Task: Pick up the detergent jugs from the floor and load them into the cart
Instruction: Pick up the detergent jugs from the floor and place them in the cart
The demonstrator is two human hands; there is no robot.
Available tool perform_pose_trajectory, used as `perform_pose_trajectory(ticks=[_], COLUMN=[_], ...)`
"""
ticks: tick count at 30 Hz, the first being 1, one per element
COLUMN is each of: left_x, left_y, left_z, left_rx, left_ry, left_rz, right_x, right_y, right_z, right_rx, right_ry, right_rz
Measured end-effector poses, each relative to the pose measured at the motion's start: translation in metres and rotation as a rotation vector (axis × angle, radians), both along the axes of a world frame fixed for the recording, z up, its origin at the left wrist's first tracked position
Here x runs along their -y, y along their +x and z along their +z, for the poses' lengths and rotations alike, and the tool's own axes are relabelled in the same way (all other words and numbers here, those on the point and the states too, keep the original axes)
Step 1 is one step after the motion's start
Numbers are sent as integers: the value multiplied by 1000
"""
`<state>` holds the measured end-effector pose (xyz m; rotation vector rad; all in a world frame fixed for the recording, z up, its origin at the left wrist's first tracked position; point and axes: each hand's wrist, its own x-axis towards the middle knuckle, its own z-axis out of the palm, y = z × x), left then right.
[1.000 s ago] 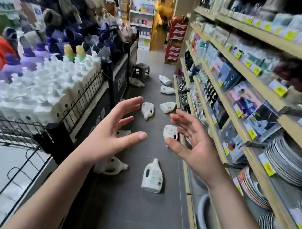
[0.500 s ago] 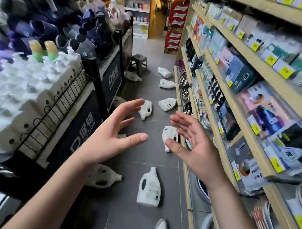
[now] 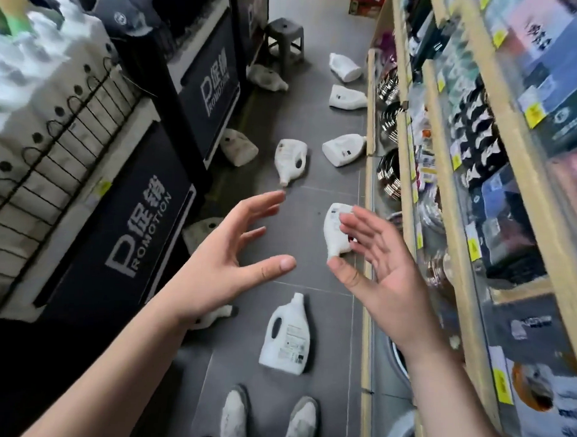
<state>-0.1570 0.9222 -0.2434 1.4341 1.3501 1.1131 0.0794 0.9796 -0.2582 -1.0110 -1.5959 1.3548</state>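
Aisle floor (image 3: 314, 199) strewn with white detergent jugs; first pickup not yet made.
Black panels (image 3: 129, 232) on the left read "PROMOTION" beside a large P and Chinese characters. The nearest jug (image 3: 288, 336) lies flat just ahead of the shoes (image 3: 234, 416). Left hand (image 3: 227, 258) and right hand (image 3: 383, 277) hover above, fingers spread, holding nothing. Likely next: stoop and take its handle. Jug label print unreadable; cart not identifiable.

Grey tiled floor (image 3: 327, 187) beneath me, tan wooden shelves (image 3: 543, 194) of boxed goods on my right, black promotion display panels (image 3: 126, 232) on my left, small grey plastic stool (image 3: 284, 38) ahead
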Motion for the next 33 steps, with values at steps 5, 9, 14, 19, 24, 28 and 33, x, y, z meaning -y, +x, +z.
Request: perform_pose_trajectory(ticks=[5, 9, 14, 19, 24, 28, 33], left_x=[-38, -57, -67, -65, -63, -49, -29], left_y=[-6, -10, -5, 0, 5, 16, 24], left_z=[-127, -264, -440, -588, -698, -758, -794], left_rx=[84, 134, 159, 176, 238, 248, 181], left_ry=[-137, -232, -336, -434, -551, -636, -756], left_rz=[28, 120, 156, 209, 286, 335, 275], right_x=[-31, -42, -47, -51, -47, -33, -14], right_y=[-9, -20, -36, -40, -31, -24, -16], right_z=[-122, -251, -420, -568, -681, -742, -786], right_rx=[14, 33, 58, 152, 239, 315, 426], right_ry=[-135, -251, -386, -454, -536, -612, -599], right_rz=[-29, -56, -113, -142, -216, -266, -270])
